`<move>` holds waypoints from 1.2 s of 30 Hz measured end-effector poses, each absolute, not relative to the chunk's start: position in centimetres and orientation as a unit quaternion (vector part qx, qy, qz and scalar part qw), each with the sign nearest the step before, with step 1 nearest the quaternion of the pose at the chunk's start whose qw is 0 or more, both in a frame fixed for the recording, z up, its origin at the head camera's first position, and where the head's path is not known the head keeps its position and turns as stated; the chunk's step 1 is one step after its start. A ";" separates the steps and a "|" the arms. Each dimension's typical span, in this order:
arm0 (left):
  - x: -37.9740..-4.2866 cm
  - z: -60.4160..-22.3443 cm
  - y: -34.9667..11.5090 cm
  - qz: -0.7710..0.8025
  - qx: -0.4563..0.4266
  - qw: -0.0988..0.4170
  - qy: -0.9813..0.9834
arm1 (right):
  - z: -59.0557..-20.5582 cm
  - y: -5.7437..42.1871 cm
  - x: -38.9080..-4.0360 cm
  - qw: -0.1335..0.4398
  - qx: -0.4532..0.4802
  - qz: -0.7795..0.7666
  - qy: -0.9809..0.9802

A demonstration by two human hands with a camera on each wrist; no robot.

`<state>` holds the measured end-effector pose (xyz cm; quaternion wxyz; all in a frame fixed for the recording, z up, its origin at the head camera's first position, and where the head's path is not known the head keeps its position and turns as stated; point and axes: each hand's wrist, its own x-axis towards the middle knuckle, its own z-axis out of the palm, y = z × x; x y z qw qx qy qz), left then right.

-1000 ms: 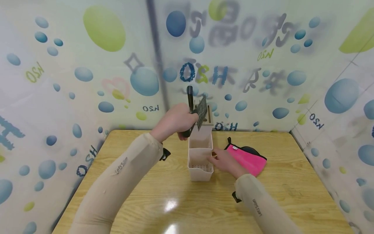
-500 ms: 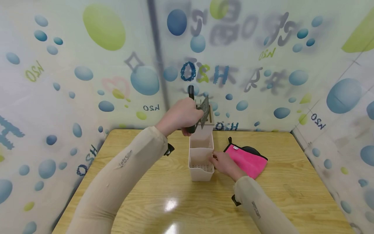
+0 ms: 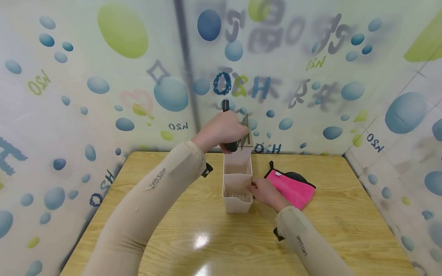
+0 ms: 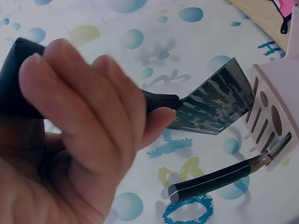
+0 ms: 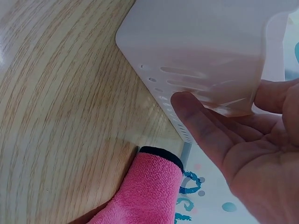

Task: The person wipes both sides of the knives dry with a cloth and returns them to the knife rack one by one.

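Observation:
My left hand [image 3: 228, 126] grips the black handle of a cleaver [image 4: 217, 100] with a patterned, broad blade. In the left wrist view, the blade's end is right by the slotted top [image 4: 266, 116] of a pale pink plastic knife rack [image 3: 237, 180]. Another knife [image 4: 212, 179], black-handled, stands in one of the slots. My right hand [image 3: 265, 191] holds the near right side of the rack. The right wrist view shows its thumb at the rim and its fingers [image 5: 196, 112] along the outer wall.
On the wooden table [image 3: 186, 230], right of the rack, lies a pink cloth [image 3: 291, 188] with black trim. A black rounded thing [image 3: 296, 176] shows from behind it. A patterned wall [image 3: 304, 111] rises directly behind the rack.
My left hand has moved to the right and slightly up with the cleaver, over the back of the rack. My right hand has stayed at the rack's side.

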<state>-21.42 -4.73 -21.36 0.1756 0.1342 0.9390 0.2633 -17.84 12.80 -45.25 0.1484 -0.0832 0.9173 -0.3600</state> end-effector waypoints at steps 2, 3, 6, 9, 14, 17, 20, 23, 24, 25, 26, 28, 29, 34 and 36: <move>-21.4 -21.2 -4.8 0.247 0.142 0.181 0.941 | -45.3 12.8 -17.8 0.151 -0.081 -0.361 0.917; -21.3 -21.1 -4.8 0.235 0.150 0.184 0.942 | -45.3 12.7 -17.8 0.151 -0.080 -0.362 0.916; -21.0 -20.8 -4.9 0.205 0.171 0.198 0.943 | -45.3 12.7 -17.8 0.153 -0.077 -0.364 0.916; -20.4 -20.6 -4.8 0.174 0.188 0.206 0.944 | -45.2 12.8 -17.8 0.151 -0.076 -0.362 0.916; -19.2 -20.8 -4.3 0.142 0.205 0.150 0.957 | -45.2 12.8 -17.8 0.146 -0.084 -0.354 0.920; -18.6 -21.4 -4.1 0.134 0.223 0.072 0.963 | -45.4 12.8 -17.9 0.142 -0.084 -0.351 0.922; -18.1 -21.9 -4.0 0.133 0.234 -0.011 0.963 | -45.6 12.8 -17.9 0.139 -0.082 -0.356 0.920; -17.8 -22.4 -3.9 0.134 0.249 -0.093 0.955 | -45.7 12.7 -17.9 0.137 -0.082 -0.365 0.917; -17.8 -22.5 -4.0 0.138 0.253 -0.111 0.951 | -45.7 12.7 -17.9 0.135 -0.081 -0.366 0.917; -17.8 -22.7 -4.0 0.138 0.258 -0.129 0.948 | -45.7 12.7 -17.9 0.134 -0.081 -0.366 0.917; -17.8 -22.8 -4.0 0.136 0.263 -0.145 0.944 | -45.7 12.7 -17.9 0.133 -0.080 -0.366 0.917; -17.8 -22.9 -4.0 0.141 0.273 -0.160 0.938 | -45.7 12.7 -17.9 0.133 -0.075 -0.365 0.918; -17.8 -23.0 -4.1 0.142 0.278 -0.164 0.936 | -45.7 12.7 -17.8 0.133 -0.074 -0.364 0.919; -18.2 -23.3 -4.2 0.151 0.302 -0.181 0.924 | -45.7 12.7 -17.8 0.128 -0.073 -0.362 0.920; -18.6 -23.4 -4.3 0.158 0.313 -0.190 0.917 | -45.7 12.6 -17.7 0.128 -0.072 -0.363 0.920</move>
